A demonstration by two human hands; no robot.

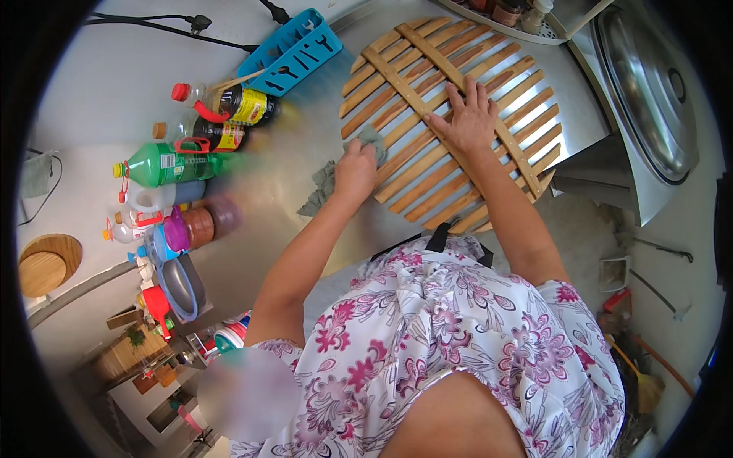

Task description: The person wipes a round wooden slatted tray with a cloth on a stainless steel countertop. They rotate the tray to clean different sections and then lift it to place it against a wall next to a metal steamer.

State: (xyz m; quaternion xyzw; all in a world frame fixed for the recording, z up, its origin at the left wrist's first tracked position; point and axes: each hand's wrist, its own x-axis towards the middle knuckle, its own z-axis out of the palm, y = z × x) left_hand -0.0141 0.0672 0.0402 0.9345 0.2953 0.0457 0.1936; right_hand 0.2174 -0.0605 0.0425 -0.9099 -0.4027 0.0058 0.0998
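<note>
A round rack of wooden slats (429, 53), joined by crossbars, is in front of me over the stainless-steel counter (252, 200). Its near edge reaches my waist. My left hand (356, 172) grips a bunched grey-green cloth (373, 144) at the rack's left edge. Part of that cloth trails below the hand onto the counter. My right hand (471, 120) lies palm down across the slats and a crossbar, fingers spread. The surfaces under both palms are hidden.
Along the left wall stand soy sauce bottles (251, 106), a green plastic jug (166, 163) and other containers. A blue utensil basket (292, 51) is behind them. Spice jars stand on a white tray (550, 38) at the back. On the right is a domed metal lid (641, 97).
</note>
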